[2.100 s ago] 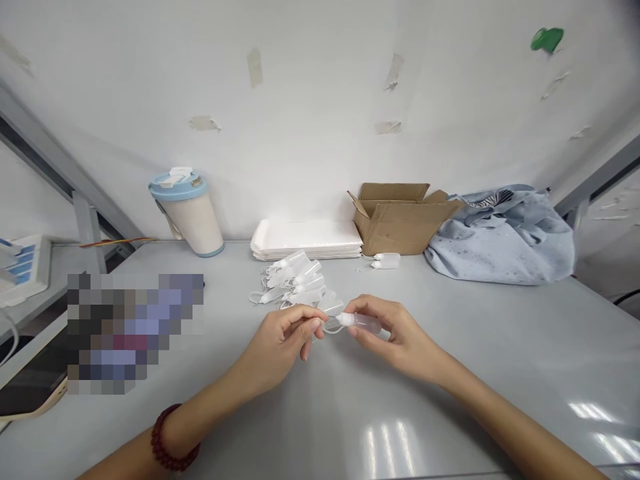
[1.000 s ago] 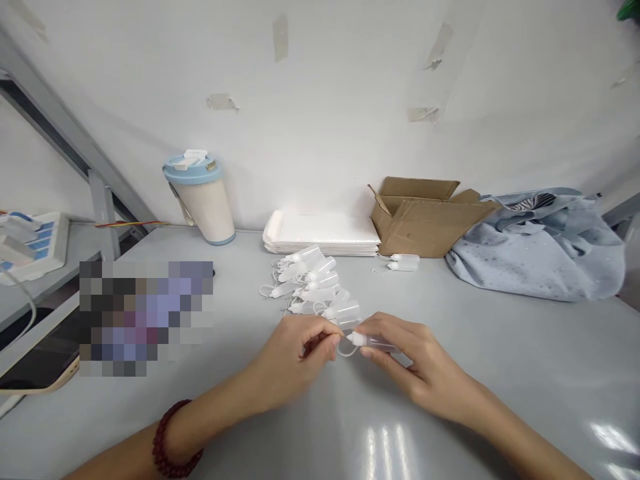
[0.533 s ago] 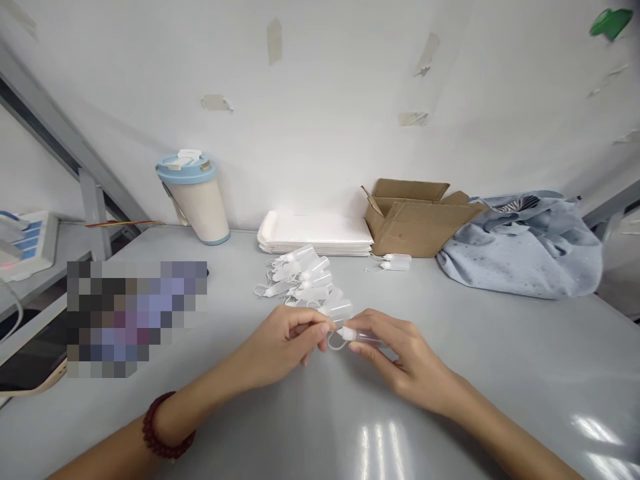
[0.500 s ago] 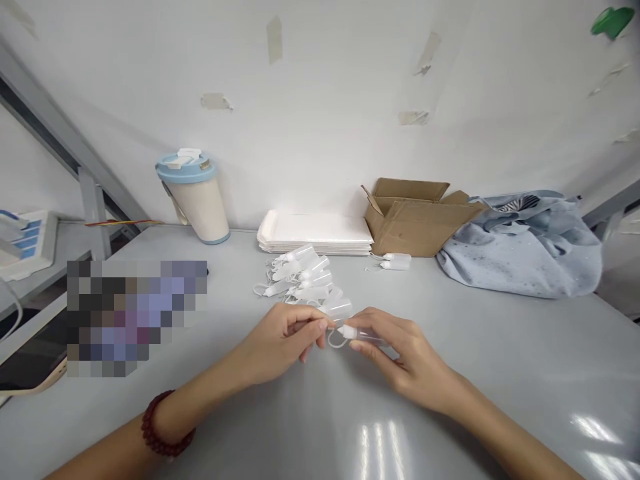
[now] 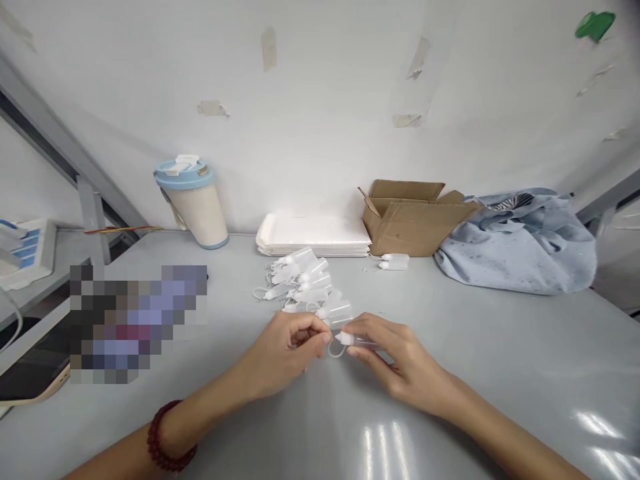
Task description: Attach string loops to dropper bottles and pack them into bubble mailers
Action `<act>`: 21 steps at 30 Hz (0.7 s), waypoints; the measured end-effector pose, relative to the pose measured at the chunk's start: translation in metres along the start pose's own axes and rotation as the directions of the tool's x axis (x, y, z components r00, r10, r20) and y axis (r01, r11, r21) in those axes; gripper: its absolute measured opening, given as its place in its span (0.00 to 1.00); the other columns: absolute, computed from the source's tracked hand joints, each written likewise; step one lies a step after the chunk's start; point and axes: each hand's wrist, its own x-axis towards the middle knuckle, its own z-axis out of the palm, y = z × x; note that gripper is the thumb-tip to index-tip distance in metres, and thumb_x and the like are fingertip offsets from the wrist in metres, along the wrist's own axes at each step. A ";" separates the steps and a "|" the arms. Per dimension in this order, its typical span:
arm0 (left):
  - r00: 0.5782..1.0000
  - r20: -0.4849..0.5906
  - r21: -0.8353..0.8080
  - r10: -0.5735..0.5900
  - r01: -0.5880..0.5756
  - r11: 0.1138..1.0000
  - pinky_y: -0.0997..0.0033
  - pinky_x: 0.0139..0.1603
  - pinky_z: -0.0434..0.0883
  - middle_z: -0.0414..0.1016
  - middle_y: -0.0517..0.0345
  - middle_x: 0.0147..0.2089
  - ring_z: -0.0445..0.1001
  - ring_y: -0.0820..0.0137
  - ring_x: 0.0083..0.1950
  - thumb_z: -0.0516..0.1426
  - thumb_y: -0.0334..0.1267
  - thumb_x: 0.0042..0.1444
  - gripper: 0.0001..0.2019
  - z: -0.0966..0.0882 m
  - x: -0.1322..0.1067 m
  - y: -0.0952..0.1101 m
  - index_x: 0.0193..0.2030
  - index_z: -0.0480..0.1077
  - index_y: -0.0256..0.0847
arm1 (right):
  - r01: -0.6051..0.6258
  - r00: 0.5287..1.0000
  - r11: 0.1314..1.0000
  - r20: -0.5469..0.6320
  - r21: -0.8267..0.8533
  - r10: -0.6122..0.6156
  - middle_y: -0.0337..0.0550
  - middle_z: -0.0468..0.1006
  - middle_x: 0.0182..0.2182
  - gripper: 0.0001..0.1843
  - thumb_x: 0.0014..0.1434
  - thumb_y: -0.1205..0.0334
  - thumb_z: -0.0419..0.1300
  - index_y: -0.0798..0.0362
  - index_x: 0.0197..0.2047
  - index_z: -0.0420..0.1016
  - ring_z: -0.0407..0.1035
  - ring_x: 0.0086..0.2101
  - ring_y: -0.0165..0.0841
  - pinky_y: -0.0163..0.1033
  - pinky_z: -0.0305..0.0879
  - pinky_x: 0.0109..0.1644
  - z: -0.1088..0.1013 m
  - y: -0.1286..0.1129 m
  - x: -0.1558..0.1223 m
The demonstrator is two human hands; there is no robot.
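Observation:
My right hand (image 5: 403,357) holds a small clear squeeze bottle (image 5: 367,343) on its side, its white nozzle cap (image 5: 344,339) pointing left. A thin pale loop strap (image 5: 337,355) curves from the cap towards my left hand (image 5: 290,350). The thumb and forefinger of my left hand are pinched together at the strap's end, just left of the nozzle tip; the fingertips partly hide what lies between them. Right behind my hands lies a loose pile of similar bottles (image 5: 310,280) with white caps and loop straps.
Two more bottles (image 5: 395,261) lie before an open cardboard box (image 5: 423,227). White padded envelopes (image 5: 315,233) are stacked against the wall. A cup with a blue lid (image 5: 197,207) stands back left, a blue-grey cloth (image 5: 520,247) right. A pixelated patch (image 5: 140,320) covers items at left.
Both hands have come slightly nearer to me, the bottle still in my right hand and the left fingers still pinched by its nozzle. The view has shifted a little.

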 end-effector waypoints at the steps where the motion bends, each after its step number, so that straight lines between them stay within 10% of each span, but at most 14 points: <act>1: 1.000 0.002 0.006 0.003 -0.003 1.000 0.78 0.23 0.60 0.63 0.65 0.23 0.61 0.78 0.23 0.52 0.39 0.57 0.10 0.000 0.001 0.000 0.28 0.67 0.38 | 0.005 1.000 1.000 -0.004 -0.001 -0.005 0.46 0.74 0.36 0.12 0.63 0.68 0.51 0.53 0.49 0.66 0.69 0.32 0.31 0.36 0.66 0.34 0.000 0.000 0.000; 9: 0.985 0.003 0.290 0.173 -0.166 0.942 0.78 0.25 0.59 0.65 0.64 0.25 0.61 0.77 0.24 0.51 0.34 0.58 0.09 -0.002 0.002 -0.004 0.31 0.70 0.38 | 0.074 0.997 0.996 0.007 -0.053 -0.074 0.48 0.74 0.39 0.13 0.63 0.69 0.51 0.53 0.51 0.66 0.69 0.37 0.33 0.38 0.69 0.39 -0.002 0.010 0.003; 15: 0.841 -0.032 0.569 0.540 -0.429 0.702 0.77 0.28 0.60 0.66 0.62 0.25 0.61 0.77 0.25 0.50 0.29 0.59 0.09 -0.006 0.006 -0.015 0.35 0.71 0.37 | 0.103 0.988 0.965 -0.089 -0.240 -0.128 0.48 0.73 0.41 0.13 0.62 0.66 0.53 0.53 0.51 0.66 0.69 0.40 0.34 0.39 0.69 0.42 -0.008 0.021 0.005; 21: 0.755 -0.147 0.745 0.639 -0.341 0.574 0.76 0.26 0.59 0.67 0.61 0.26 0.62 0.75 0.25 0.50 0.31 0.59 0.08 -0.018 0.010 -0.023 0.36 0.70 0.37 | -0.165 0.945 0.870 -0.327 -0.464 0.005 0.51 0.71 0.43 0.13 0.62 0.62 0.52 0.52 0.50 0.64 0.69 0.40 0.37 0.43 0.69 0.43 -0.032 0.060 0.007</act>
